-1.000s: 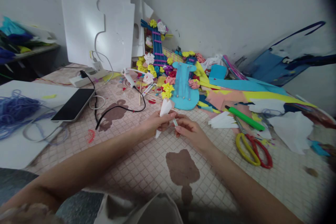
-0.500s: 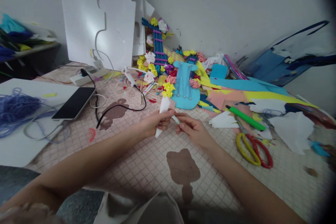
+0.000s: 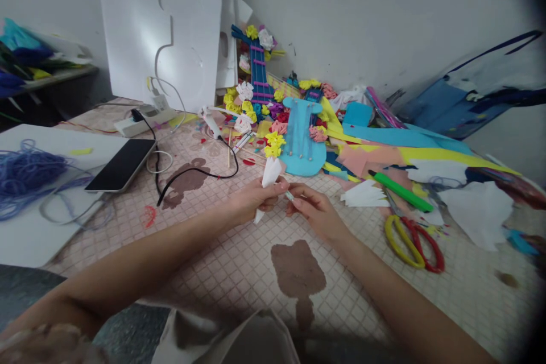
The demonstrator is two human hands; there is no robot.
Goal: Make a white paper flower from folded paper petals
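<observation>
My left hand is closed around a folded strip of white paper, which sticks out above and below the fingers. My right hand pinches a short, thin, whitish stick with faint marks on it. Its far end meets the left fingertips, and its exact kind is too small to tell. Both hands are close together above the tiled-pattern tabletop. Just beyond them lies a light-blue guitar-shaped cutout with yellow paper flowers at its left side.
Scissors with yellow and red handles and a green cutter lie to the right among paper scraps. A white glue gun stands behind on the left, its black cord looping forward. Further left are a phone and purple yarn.
The thumb of my left hand has shifted slightly right over the stick, so less of it shows. The white paper's upper end has tilted a little right. Both hands keep their grips.
</observation>
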